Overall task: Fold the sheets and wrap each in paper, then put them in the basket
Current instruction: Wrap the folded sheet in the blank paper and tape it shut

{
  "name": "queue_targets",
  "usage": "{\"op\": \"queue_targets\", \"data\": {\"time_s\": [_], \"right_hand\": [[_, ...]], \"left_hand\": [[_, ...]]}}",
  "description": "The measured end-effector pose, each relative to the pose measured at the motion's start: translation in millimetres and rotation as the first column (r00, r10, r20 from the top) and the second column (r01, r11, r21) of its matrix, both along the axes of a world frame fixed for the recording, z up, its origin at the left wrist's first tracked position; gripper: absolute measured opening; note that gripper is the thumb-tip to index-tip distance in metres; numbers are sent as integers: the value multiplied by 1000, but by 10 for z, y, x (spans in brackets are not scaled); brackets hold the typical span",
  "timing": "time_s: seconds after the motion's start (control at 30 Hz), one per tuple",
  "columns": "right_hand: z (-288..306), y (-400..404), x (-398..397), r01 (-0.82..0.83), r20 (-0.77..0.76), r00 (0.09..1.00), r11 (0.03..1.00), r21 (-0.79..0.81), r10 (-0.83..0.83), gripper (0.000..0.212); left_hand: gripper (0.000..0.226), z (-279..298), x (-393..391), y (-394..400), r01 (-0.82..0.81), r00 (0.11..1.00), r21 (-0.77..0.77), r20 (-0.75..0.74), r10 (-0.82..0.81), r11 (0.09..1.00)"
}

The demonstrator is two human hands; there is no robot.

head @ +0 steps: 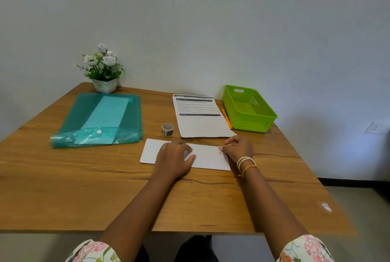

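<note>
Text on printed sheets [197, 112] left of basket [249, 110] too small to read — lower sheet mostly covered.

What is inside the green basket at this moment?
The green basket shows only its bare floor and perforated walls; no wrapped sheet lies inside. The near wall hides a narrow strip of the floor.

A wooden table [63, 188] with dark grain cracks stands pushed against a plain pale wall [190, 19]. Low on the wall at right sits a white socket [375, 127]. Grey floor [363, 209] and dark skirting [348, 182] show past the table's right edge.
</note>
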State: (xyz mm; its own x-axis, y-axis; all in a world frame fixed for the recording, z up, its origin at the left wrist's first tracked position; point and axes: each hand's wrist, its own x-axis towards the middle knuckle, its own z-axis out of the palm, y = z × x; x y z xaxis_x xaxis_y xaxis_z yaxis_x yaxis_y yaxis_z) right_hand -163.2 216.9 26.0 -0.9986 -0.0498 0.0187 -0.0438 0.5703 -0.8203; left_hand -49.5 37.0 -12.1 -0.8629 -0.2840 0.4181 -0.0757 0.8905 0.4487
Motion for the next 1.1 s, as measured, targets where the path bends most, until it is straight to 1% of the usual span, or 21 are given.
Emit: {"op": "queue_targets", "data": {"time_s": [0.27, 0.5, 0.63, 0.7, 0.77, 0.87, 0.93, 1.0, 1.1], "right_hand": [[-60, -6, 51, 18, -71, 997, 999, -33, -20, 17], [-79, -14, 26, 20, -66, 998, 1000, -15, -21, 12], [-33, 21, -21, -51, -10, 999, 998, 32, 52, 21], [-3, 29, -49, -67, 48, 997, 998, 5, 66, 28], [24, 22, -67, -62, 126, 990, 997, -51, 68, 30], [71, 0, -87, -21, 243, 968, 983, -182, 65, 29], [93, -2, -93, 0, 285, 956, 969, -245, 72, 27], [94, 19, -92, -5, 278, 958, 969, -245, 75, 24], [93, 65, -90, 19, 234, 972, 973, -229, 36, 8]], "left_hand": [[36, 7, 4, 2, -3, 1000, -2, 10, 3, 1000], [36, 24, 12, 6, -2, 1000, 5, 11, 2, 1000], [36, 23, 10, 7, -1, 1000, 5, 9, 1, 1000], [36, 21, 9, 7, -1, 1000, 5, 10, 1, 1000], [36, 19, 9, 6, -2, 1000, 5, 8, 2, 1000], [35, 16, 12, 7, -3, 1000, 5, 2, 3, 1000], [35, 17, 16, 8, -4, 1000, 8, -2, 4, 1000], [35, 21, 18, 13, -8, 1000, 11, -5, 8, 1000], [36, 25, 18, 17, -9, 1000, 15, -1, 9, 1000]]}}
